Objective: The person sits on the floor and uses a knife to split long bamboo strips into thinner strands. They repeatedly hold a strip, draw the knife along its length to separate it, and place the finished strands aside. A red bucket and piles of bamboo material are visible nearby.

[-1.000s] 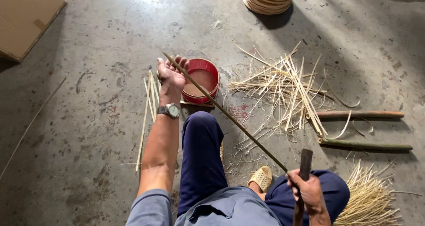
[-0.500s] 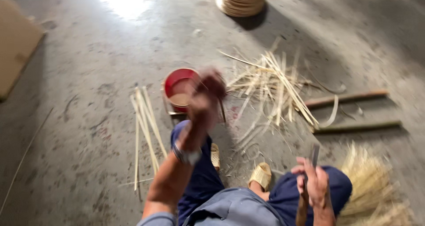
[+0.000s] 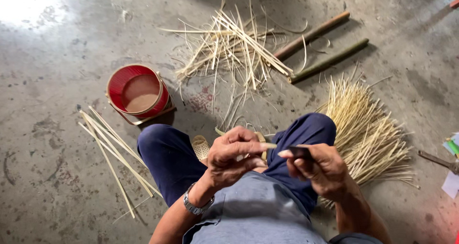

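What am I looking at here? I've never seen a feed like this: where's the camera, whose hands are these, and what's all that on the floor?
There is no machine: a person sits on a concrete floor, and the camera on their head looks down at their own hands and knees. The left hand, with a wristwatch, pinches the end of a thin pale strip. The right hand has its grip closed on a small dark blade-like tool, close to the strip's tip. On the floor lie a red round container, a few long flat strips beside it, a loose pile of shavings, two bamboo stalks, and a bundle of fine splints by the right knee.
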